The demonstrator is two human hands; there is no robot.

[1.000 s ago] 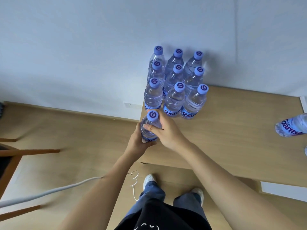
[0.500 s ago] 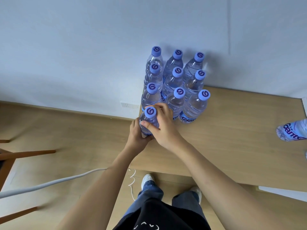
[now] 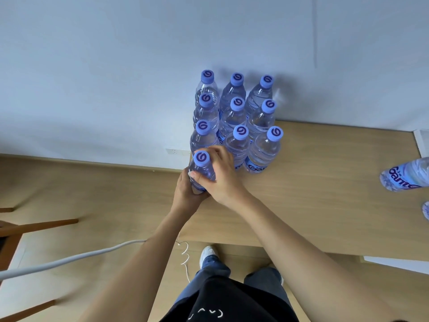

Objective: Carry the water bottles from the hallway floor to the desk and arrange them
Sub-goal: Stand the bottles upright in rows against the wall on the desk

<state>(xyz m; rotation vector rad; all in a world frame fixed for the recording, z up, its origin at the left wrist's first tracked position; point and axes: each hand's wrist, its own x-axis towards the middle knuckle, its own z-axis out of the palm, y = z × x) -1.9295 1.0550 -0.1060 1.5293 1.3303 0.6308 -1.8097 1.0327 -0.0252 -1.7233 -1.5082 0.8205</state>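
Wooden desk point(image 3: 325, 205) carries 9 upright bottles point(image 3: 262, 149) clustered against the wall

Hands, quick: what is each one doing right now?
Left hand: gripping the lower part of the front bottle.
Right hand: gripping the same bottle, fingers curled round its upper part.

A white cable point(image 3: 69, 260) crosses the wood floor point(image 3: 81, 194) beside a wall socket point(image 3: 173, 151).
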